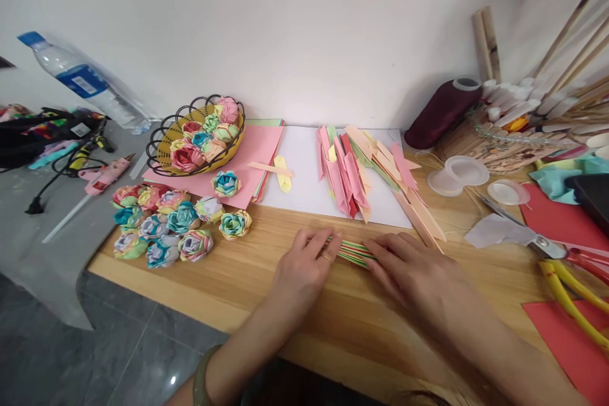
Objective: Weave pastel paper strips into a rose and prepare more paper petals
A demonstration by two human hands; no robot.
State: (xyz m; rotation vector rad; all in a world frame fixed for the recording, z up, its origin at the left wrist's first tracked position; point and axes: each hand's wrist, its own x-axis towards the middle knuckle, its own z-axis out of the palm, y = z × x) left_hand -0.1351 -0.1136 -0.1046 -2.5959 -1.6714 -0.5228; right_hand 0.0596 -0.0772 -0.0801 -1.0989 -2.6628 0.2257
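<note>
A stack of green, orange and yellow paper strips (351, 251) lies at the front of the wooden table, its ends covered by my fingers. My left hand (307, 260) is closed on the left end, and a ring shows on one finger. At the right end, my right hand (409, 263) is closed with its fingers pressed on the strips. Just beyond my hands, a pile of folded pink, red and green paper pieces (345, 171) rests on a white sheet (299, 146). Peach folded strips (413, 203) lie fanned out to the right of that pile.
Paper flowers (183, 217) cluster at the left, below a yellow basket (164, 139) of more flowers. A pink glue gun (102, 177) and a bottle (78, 76) are farther left. Scissors (542, 244), yellow-handled pliers (566, 292) and a thread spool (440, 114) are at the right.
</note>
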